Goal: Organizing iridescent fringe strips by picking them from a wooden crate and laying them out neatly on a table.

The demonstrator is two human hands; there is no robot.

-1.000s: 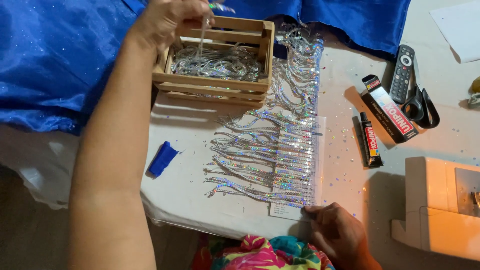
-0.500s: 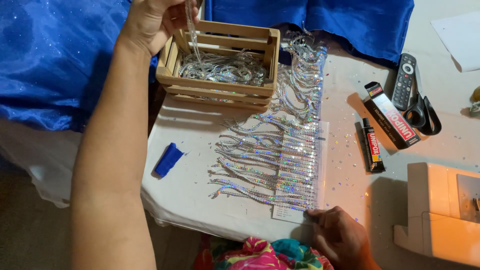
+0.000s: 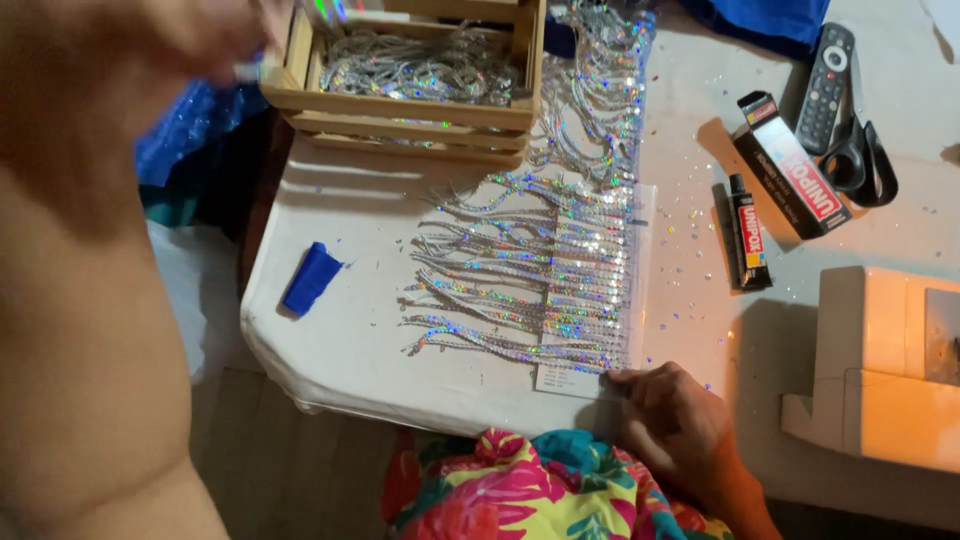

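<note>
While the right hand rests at the near edge of the table, its fingers are curled down and press on the near corner of a white paper strip that carries the work. Along that strip lies a row of silver holographic sequin strands, set side by side with their heads lined up on the paper and their tails fanning out to the left over the white tabletop. The row runs from just beside the right hand up to the far end of the paper, where more strands trail on in a looser bunch beside the wooden crate. By the look of it a good many strands are already laid and the strip is largely covered.

The crate holds a loose heap of the same sequin strands, so a fair stock is not yet laid. The left hand is raised over the crate's near left corner, blurred; something small and shiny shows at its fingertips, but I cannot tell whether the fingers are pinched on a strand or merely bent.

To the right lie a dark glue tube and its box, then black scissors touching a remote control. A small blue piece lies on the left of the table, well apart from the strands. Loose sequins speckle the tabletop around the glue.
</note>
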